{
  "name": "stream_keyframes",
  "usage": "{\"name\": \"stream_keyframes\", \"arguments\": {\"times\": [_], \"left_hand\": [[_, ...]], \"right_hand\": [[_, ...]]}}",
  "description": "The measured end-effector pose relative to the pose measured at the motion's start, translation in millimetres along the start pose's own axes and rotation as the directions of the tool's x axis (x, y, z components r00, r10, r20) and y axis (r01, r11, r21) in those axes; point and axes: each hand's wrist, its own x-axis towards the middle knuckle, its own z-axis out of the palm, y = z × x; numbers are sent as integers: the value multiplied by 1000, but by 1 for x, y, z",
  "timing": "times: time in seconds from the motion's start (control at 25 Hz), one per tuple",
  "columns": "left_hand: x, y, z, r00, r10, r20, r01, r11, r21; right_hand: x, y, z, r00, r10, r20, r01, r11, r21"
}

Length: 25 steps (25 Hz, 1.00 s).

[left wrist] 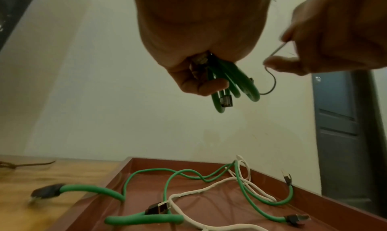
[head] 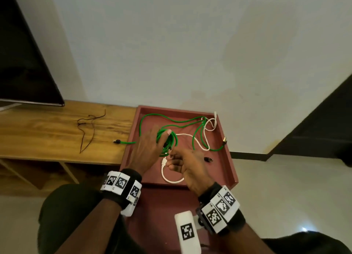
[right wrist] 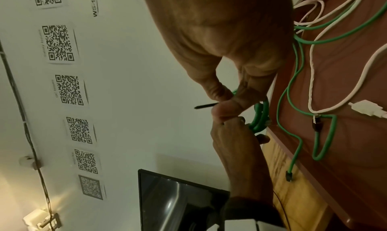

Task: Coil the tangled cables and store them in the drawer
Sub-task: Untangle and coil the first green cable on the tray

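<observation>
My left hand (head: 162,139) grips a coil of green cable (head: 168,142) above the red drawer (head: 213,173). In the left wrist view the coil (left wrist: 232,80) hangs from the curled fingers (left wrist: 201,85) with a plug end showing. My right hand (head: 174,159) is just beside the coil and pinches a thin black tie wire (left wrist: 272,84) that runs to the coil. The right wrist view shows thumb and finger (right wrist: 225,108) pinching the tie wire (right wrist: 206,105) next to the coil (right wrist: 259,117). Loose green cable (head: 182,121) and white cable (head: 171,180) lie tangled in the drawer.
A green cable end with a black plug (head: 118,141) hangs over the drawer's left wall onto the wooden shelf (head: 57,132). Thin brown wires (head: 89,128) lie on that shelf. A dark screen (head: 24,63) stands at the far left. A wall is behind the drawer.
</observation>
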Motion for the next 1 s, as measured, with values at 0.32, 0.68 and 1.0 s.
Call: {"name": "stream_keyframes", "arguments": {"times": [0.32,0.68,1.0], "left_hand": [[3,7,18,999,20,42,-24,995,100],[2,16,13,956,284,73,-292,940,176],[-8,19,22,991,28,131,-8,989,-147]], "right_hand": [[-19,-8,-16,993,-114,-36,117,988,104],[8,-5,-4,994,-18,-104,33,989,146],[17,5,-1,999,-51,3,50,986,162]]}}
